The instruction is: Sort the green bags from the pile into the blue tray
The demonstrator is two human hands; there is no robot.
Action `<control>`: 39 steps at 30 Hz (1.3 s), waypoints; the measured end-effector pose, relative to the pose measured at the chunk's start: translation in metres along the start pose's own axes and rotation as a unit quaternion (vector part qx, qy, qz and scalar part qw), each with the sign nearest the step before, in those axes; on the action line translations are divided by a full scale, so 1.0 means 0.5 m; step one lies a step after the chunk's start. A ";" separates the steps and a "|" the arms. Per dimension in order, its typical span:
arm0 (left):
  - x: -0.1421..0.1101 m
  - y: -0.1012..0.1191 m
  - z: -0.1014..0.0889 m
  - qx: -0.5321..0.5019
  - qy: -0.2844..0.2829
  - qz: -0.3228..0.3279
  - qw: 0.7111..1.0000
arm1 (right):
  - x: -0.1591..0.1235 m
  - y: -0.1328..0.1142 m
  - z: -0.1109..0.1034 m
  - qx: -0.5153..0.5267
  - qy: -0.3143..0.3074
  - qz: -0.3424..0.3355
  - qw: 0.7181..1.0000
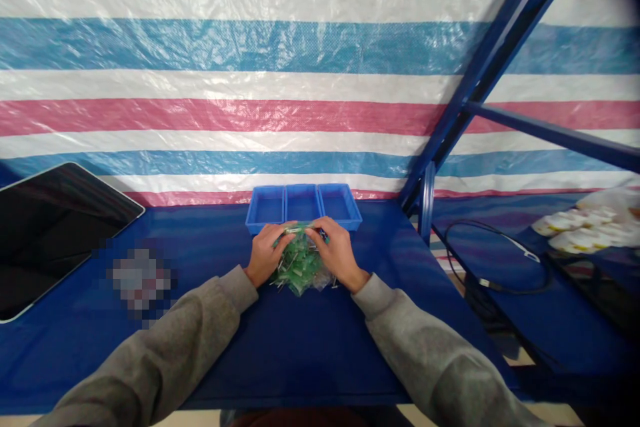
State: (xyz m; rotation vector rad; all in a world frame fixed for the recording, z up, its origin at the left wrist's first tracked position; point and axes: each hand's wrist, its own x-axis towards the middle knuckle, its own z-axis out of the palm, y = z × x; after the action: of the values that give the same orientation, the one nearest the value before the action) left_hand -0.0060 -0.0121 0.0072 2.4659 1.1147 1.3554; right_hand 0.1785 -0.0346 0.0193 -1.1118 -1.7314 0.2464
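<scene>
My left hand (pixel 267 252) and my right hand (pixel 337 250) face each other in front of a blue three-compartment tray. Thumbs and fingers are closed on the two ends of a small clear plastic packet with a green tint (pixel 299 228), stretched between them. What is inside the packet is too small to make out. Directly beneath my hands lies a pile of similar green, see-through packets (pixel 300 270), with thin silvery pin-like pieces showing among them. The far part of the pile is hidden behind my fingers.
The blue tray (pixel 303 203) stands at the table's back edge, by a striped sheet (pixel 300 113). A dark-screened tablet (pixel 60 233) and a blurred-out patch are at left. Right are a blue metal frame (pixel 450 127), a black cable (pixel 447 247) and white bundled items (pixel 590 227).
</scene>
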 end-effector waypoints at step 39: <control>-0.006 0.006 -0.005 -0.040 -0.002 0.073 0.997 | -0.045 0.019 0.000 0.067 0.017 -0.032 0.997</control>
State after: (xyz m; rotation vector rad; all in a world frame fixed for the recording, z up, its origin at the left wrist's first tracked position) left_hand -0.0073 -0.0165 0.0077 2.5332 0.8761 1.4030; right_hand 0.1850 -0.0463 -0.0009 -0.9570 -1.6913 0.2975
